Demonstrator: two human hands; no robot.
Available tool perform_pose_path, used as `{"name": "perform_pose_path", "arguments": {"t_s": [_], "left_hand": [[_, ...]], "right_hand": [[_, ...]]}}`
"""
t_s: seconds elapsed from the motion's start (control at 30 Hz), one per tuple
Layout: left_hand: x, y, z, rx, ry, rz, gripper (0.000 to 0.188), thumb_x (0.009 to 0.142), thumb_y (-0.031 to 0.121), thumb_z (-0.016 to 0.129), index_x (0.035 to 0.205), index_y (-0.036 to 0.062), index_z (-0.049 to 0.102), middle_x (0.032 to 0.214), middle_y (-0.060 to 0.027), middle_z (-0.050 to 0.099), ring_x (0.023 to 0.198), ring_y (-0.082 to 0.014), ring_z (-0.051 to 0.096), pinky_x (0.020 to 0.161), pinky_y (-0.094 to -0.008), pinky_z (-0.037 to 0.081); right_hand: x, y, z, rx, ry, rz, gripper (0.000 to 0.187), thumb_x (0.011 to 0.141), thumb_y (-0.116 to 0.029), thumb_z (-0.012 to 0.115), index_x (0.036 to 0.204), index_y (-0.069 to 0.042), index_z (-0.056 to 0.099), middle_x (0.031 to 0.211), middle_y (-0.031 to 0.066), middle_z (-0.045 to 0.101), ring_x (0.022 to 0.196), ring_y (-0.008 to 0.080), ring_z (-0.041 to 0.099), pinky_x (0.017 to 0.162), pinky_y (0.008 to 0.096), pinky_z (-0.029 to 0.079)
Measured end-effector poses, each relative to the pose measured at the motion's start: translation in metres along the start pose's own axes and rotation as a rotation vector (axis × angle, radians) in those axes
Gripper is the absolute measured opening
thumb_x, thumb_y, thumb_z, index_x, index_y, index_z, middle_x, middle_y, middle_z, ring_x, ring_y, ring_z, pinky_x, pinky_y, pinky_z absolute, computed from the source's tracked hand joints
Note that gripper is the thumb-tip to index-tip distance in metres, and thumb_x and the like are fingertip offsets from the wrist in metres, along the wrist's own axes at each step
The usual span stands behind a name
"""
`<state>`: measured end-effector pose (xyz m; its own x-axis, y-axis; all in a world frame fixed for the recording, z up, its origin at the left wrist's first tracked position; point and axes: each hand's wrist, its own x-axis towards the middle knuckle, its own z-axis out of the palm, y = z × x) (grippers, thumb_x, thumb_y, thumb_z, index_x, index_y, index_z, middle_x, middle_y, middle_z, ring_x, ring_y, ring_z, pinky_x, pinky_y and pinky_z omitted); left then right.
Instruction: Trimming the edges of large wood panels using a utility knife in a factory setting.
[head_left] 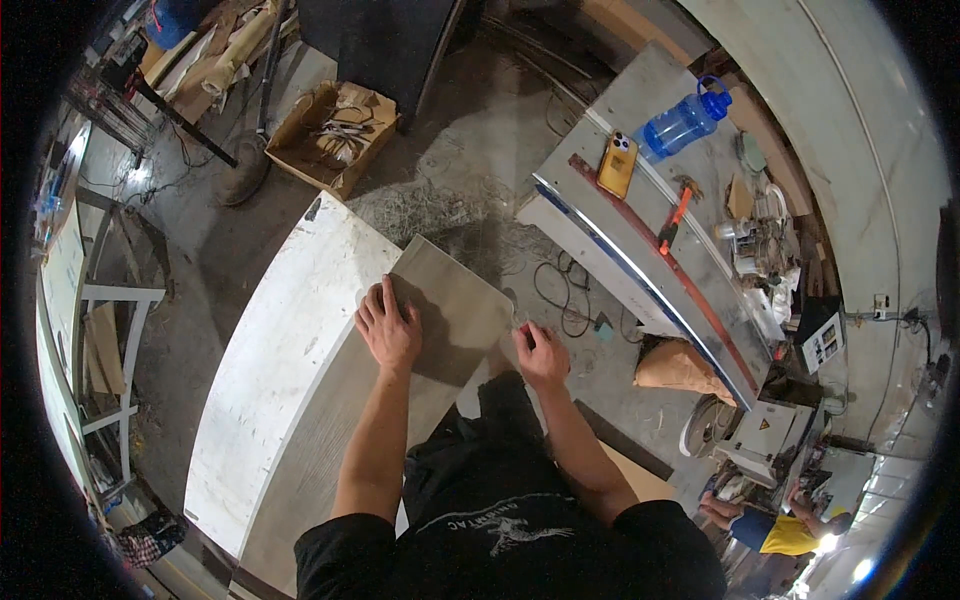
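The left hand [390, 328], spread and unclenched on the grey board [465, 295], should press evenly; the right hand [541, 357] curls beside the board's right edge, grip unclear.

The setting is a workshop, as shown by a claw hammer [676, 217] on a worn bench [640, 88], wood-grain boards [466, 288], an open cardboard box [370, 158] of loose oddments, and debris [425, 203] scattered across a stained grey floor [225, 265].
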<state>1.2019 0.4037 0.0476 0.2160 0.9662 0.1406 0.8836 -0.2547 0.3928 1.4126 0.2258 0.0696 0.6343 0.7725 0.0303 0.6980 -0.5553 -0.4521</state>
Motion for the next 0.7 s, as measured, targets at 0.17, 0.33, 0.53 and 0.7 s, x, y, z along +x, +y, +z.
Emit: {"name": "perform_pose_path", "arguments": {"t_s": [0.17,0.33,0.53,0.7], "left_hand": [[-0.001,0.003,-0.001,-0.018,0.027,-0.007,0.066,0.089,0.027,0.067,0.151,0.0109,0.048,0.140,-0.0164,0.051,0.131,-0.0364,0.046,0.116,-0.0521,0.030],[-0.002,0.001,0.003,-0.008,0.009,-0.025,0.067,0.090,0.027,0.067,0.152,0.0122,0.047,0.142,-0.0151,0.051,0.133,-0.0361,0.044,0.116,-0.0522,0.029],[0.001,0.003,0.006,0.011,-0.020,-0.048,0.067,0.090,0.027,0.067,0.153,0.0139,0.046,0.144,-0.0134,0.050,0.134,-0.0353,0.043,0.117,-0.0516,0.028],[0.001,0.006,0.006,0.027,-0.041,-0.073,0.068,0.090,0.027,0.066,0.153,0.0133,0.045,0.144,-0.0139,0.050,0.134,-0.0353,0.043,0.118,-0.0512,0.028]], "right_hand": [[0.017,0.002,-0.008,0.050,-0.006,-0.004,0.037,0.096,-0.044,0.067,0.111,-0.011,0.073,0.097,0.0129,0.071,0.088,0.0387,0.068,0.075,0.0481,0.056],[0.023,0.002,-0.027,0.048,-0.270,-0.016,0.036,0.096,-0.046,0.063,0.111,-0.015,0.071,0.099,0.0112,0.073,0.092,0.0368,0.070,0.080,0.0490,0.054],[0.004,0.024,-0.016,0.132,-0.256,-0.174,0.041,0.096,-0.045,0.065,0.117,-0.011,0.071,0.099,0.0111,0.068,0.085,0.0373,0.067,0.076,0.0460,0.055],[0.046,0.053,-0.021,-0.034,-0.220,-0.208,0.042,0.094,-0.047,0.067,0.118,-0.012,0.072,0.101,0.0111,0.069,0.086,0.0359,0.068,0.077,0.0463,0.055]]}}
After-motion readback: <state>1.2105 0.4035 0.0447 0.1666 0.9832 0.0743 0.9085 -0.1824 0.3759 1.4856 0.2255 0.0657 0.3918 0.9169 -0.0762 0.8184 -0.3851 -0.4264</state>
